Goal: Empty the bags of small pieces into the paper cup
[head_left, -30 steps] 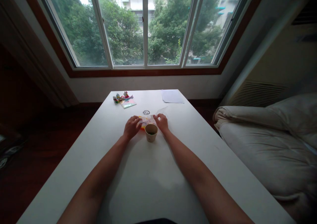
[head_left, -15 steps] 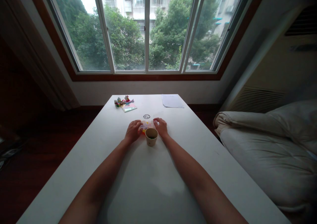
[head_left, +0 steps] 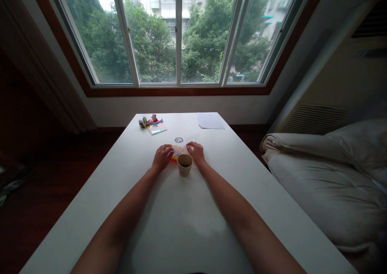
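Note:
A small colourful packet [head_left: 179, 149], white with orange and yellow, lies on the white table between my two hands. My left hand [head_left: 162, 157] has its bent fingers closed on the packet's left side. On the other side, my right hand [head_left: 196, 151] pinches its right edge. Just in front of the packet, nearer to me, a tan paper cup [head_left: 184, 169] stands upright with something dark and green inside. Neither hand touches the cup. A small round, dark-rimmed item [head_left: 178, 140] lies just beyond the packet.
Small colourful figures [head_left: 148, 121] and a pastel card [head_left: 157, 128] are at the table's far left. White paper sheets [head_left: 211, 120] lie at the far right. A window stands behind the table [head_left: 242, 209], and a cushioned seat [head_left: 317, 177] is on the right.
The whole view has shifted slightly, so the table appears a little higher. Both hands stay at the packet with hardly any movement.

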`<state>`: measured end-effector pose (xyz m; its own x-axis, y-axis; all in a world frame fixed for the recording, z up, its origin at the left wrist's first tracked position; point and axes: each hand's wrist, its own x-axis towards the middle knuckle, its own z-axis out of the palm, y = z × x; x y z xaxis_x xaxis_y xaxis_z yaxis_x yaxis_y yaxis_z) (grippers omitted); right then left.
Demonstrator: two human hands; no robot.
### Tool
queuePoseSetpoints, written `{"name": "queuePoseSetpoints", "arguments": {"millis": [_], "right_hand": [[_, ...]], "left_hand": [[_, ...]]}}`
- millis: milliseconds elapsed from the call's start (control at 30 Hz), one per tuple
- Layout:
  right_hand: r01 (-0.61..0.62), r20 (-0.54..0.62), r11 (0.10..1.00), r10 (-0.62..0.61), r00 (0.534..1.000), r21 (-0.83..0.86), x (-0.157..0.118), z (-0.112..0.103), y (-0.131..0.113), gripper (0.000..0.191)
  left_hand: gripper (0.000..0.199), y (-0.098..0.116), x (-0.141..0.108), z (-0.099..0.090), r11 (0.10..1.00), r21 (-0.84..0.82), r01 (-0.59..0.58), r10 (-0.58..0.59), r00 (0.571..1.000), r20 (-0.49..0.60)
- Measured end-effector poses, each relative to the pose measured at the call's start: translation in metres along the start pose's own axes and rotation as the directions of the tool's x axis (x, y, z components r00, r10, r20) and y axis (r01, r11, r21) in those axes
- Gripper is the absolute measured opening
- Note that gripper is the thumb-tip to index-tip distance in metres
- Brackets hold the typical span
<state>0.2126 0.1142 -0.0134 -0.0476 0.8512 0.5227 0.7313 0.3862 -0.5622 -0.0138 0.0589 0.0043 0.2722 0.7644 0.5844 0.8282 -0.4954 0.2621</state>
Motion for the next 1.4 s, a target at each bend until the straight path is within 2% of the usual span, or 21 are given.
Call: {"name": "queuePoseSetpoints", "arguments": {"millis": [300,433,533,633,800,900,1033,1233,1400], "right_hand": [[0.044,0.022,0.999,-0.044,0.999,-0.031,-0.002,-0.004,-0.006,0.016],[0.047,-0.035,0.997,-0.049,0.998,-0.056,-0.005,-0.003,-0.007,0.02],[0.011,-0.056,0.998,-0.015,0.998,-0.065,-0.007,-0.001,-0.007,0.023],[0.01,-0.015,0.999,-0.01,1.0,-0.03,-0.007,0.0,-0.005,0.025],[0.033,0.006,0.999,-0.034,0.999,0.035,-0.006,-0.002,-0.006,0.026],[0.002,-0.045,1.0,-0.001,0.999,0.03,-0.007,-0.005,-0.008,0.023],[-0.059,-0.115,0.998,0.058,0.992,-0.006,-0.007,-0.007,-0.008,0.021],[-0.047,-0.035,0.998,0.049,0.998,0.048,-0.008,-0.005,-0.008,0.018],[0.003,0.035,0.996,-0.006,0.999,0.09,-0.009,-0.004,-0.011,0.017]], "left_hand": [[0.018,0.002,0.002,0.001,1.0,-0.007,0.022,-0.022,1.0,0.01],[0.021,0.004,0.0,0.002,0.999,0.034,0.026,-0.025,1.0,-0.01],[0.025,0.003,-0.002,0.001,0.998,0.058,0.025,-0.024,0.999,-0.024],[0.03,0.003,-0.004,0.002,0.998,0.055,0.012,-0.011,1.0,-0.017],[0.048,0.005,-0.006,0.005,0.999,0.035,0.006,-0.006,1.0,0.001],[0.052,0.006,-0.006,0.005,0.999,0.034,0.029,-0.029,1.0,-0.001],[0.047,0.007,-0.007,0.003,0.998,0.058,0.034,-0.034,0.999,0.01],[0.046,0.012,-0.006,0.0,0.999,0.048,-0.005,0.004,1.0,0.029],[0.06,0.014,-0.006,-0.003,0.997,0.071,-0.005,0.002,0.999,0.039]]}}
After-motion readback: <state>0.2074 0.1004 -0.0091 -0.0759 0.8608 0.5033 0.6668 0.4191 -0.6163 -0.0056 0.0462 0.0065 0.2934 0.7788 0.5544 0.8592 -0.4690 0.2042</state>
